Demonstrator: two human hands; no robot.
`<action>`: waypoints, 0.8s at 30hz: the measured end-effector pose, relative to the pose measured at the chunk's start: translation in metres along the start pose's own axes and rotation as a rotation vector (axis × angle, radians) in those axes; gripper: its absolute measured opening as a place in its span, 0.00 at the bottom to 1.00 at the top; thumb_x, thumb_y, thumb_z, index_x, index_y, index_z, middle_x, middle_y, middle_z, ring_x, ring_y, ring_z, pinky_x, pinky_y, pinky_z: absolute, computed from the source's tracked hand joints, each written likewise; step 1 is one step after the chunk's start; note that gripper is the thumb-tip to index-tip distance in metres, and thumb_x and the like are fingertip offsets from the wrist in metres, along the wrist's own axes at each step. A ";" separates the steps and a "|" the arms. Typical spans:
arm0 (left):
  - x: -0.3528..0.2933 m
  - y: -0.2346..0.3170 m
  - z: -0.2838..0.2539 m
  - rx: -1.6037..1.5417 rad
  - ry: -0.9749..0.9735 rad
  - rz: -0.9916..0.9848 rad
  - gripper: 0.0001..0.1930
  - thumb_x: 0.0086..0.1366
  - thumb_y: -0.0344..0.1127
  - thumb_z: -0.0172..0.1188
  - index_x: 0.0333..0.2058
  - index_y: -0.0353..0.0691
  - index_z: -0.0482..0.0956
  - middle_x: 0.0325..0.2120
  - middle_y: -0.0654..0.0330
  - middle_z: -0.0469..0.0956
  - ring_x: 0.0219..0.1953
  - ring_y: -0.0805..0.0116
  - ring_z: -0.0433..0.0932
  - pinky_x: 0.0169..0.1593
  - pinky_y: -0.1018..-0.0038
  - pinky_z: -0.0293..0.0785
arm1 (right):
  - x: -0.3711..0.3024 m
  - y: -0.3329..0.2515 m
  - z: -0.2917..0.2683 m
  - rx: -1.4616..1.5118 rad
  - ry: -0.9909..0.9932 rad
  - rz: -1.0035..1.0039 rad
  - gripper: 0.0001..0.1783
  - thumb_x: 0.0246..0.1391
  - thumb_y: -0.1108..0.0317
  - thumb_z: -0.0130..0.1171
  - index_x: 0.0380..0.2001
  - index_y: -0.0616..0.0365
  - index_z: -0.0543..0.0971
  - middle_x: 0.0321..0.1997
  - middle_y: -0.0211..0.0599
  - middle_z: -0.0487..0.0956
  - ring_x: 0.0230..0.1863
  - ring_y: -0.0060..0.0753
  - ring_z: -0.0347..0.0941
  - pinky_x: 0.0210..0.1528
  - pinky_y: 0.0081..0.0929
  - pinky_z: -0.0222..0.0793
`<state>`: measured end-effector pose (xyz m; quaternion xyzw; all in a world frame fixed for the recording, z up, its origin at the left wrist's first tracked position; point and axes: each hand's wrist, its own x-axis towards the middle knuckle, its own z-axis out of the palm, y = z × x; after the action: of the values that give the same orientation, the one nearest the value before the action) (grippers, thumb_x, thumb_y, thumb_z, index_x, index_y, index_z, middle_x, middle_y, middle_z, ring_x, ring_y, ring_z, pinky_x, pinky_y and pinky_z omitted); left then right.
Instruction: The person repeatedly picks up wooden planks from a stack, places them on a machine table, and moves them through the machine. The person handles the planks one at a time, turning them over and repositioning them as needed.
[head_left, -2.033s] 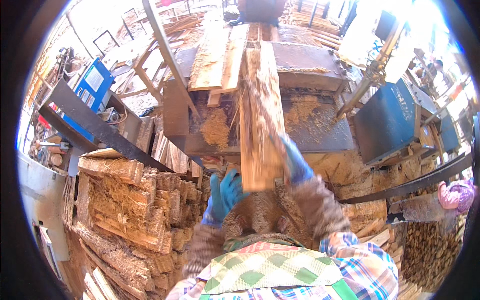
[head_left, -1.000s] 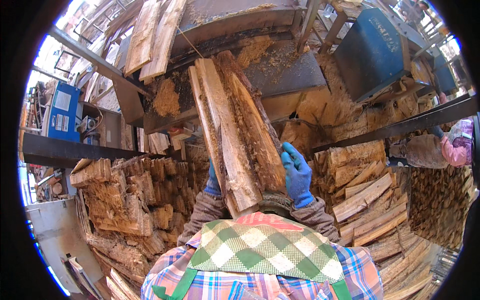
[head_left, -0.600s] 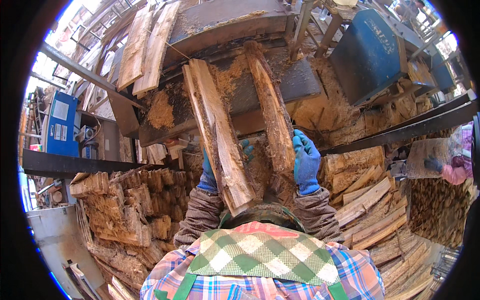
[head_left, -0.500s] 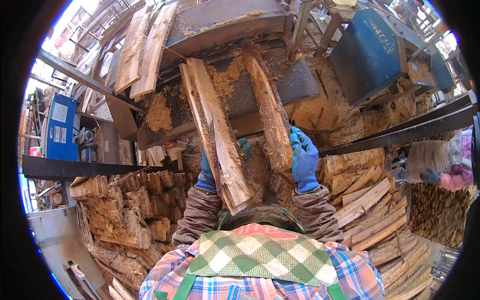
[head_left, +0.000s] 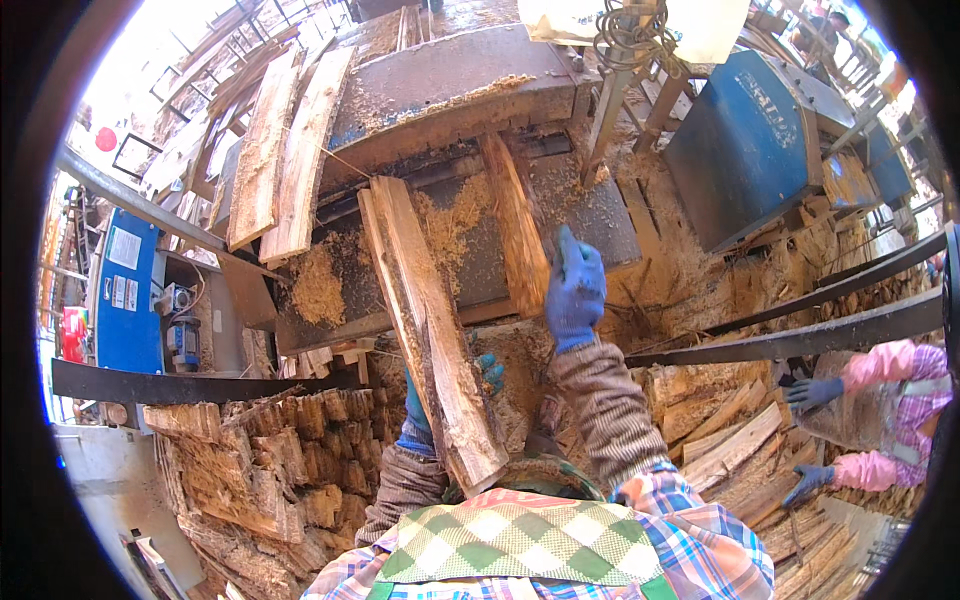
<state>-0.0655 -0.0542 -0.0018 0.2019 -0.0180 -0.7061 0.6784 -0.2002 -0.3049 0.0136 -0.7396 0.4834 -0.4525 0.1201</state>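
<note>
A long rough wooden slab (head_left: 425, 310) with a bark edge slopes from the machine bed (head_left: 585, 205) back toward my chest. My left hand (head_left: 420, 405), in a blue glove, is closed around it from beneath, with fingertips showing at its right side. A second, darker wooden board (head_left: 515, 230) lies further right on the bed, its far end under the machine's dark housing (head_left: 460, 80). At this board's near right edge is my gloved right hand (head_left: 577, 295), closed against it with one finger stretched forward. The fingers under that edge are hidden.
Two pale planks (head_left: 300, 150) lie at the far left. Sawdust (head_left: 320, 285) is heaped on the bed. Stacked wood (head_left: 250, 460) stands at left, more slabs (head_left: 730, 450) at right. A blue machine (head_left: 745, 150) stands far right. A co-worker's gloved hand (head_left: 815, 393) is at the right rim.
The right board has gone forward, further under the housing, and my right hand has moved forward with it. My left hand still holds its slab. The co-worker's hands have come into view.
</note>
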 end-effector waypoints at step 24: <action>-0.062 0.011 0.042 -0.063 0.146 0.241 0.36 0.73 0.60 0.55 0.70 0.41 0.65 0.64 0.49 0.73 0.61 0.52 0.76 0.64 0.53 0.75 | -0.197 -0.087 -0.111 0.925 -0.668 0.716 0.39 0.69 0.60 0.62 0.76 0.57 0.60 0.40 0.26 0.77 0.37 0.16 0.67 0.37 0.21 0.67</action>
<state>-0.0685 -0.0056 0.0563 0.2276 0.0294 -0.6031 0.7640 -0.2593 -0.0701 0.0205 -0.5063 0.3921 -0.2920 0.7104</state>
